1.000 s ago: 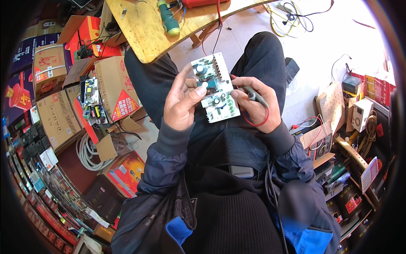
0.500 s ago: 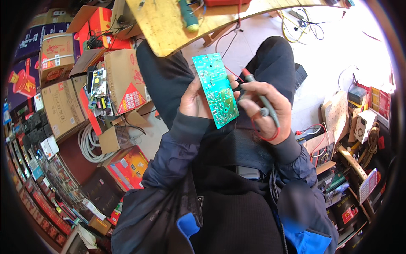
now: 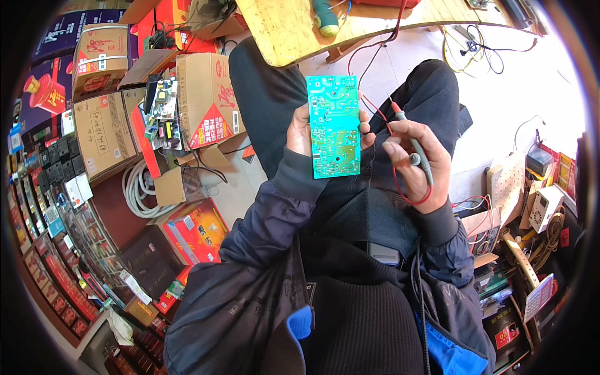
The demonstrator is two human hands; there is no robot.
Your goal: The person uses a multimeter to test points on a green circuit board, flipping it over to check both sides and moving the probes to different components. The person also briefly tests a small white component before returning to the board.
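Note:
A green circuit board [image 3: 335, 125] is held above my lap, its long side running away from me and its face with solder points and traces turned up. My left hand [image 3: 300, 132] grips it from the left and beneath, with fingertips showing past its right edge. To the right of the board, my right hand [image 3: 431, 165] is closed around grey test probes with red parts [image 3: 419, 154]. A thin metal tip points away from me, apart from the board. A red lead loops below these fingers. Whether one or two probes are held is hard to tell.
A wooden table [image 3: 281, 37] stands ahead, bearing a green-handled tool [image 3: 325, 17] and a red object [image 3: 381, 2]. Cardboard boxes [image 3: 103, 134] and loose circuit boards [image 3: 164, 106] crowd the left. Cables [image 3: 478, 47] lie on the floor at far right; a calculator [image 3: 539, 297] is lower right.
My right hand with the test probes has drawn away from the board to the right. The board has turned straighter and flatter toward me. The whole view has shifted slightly.

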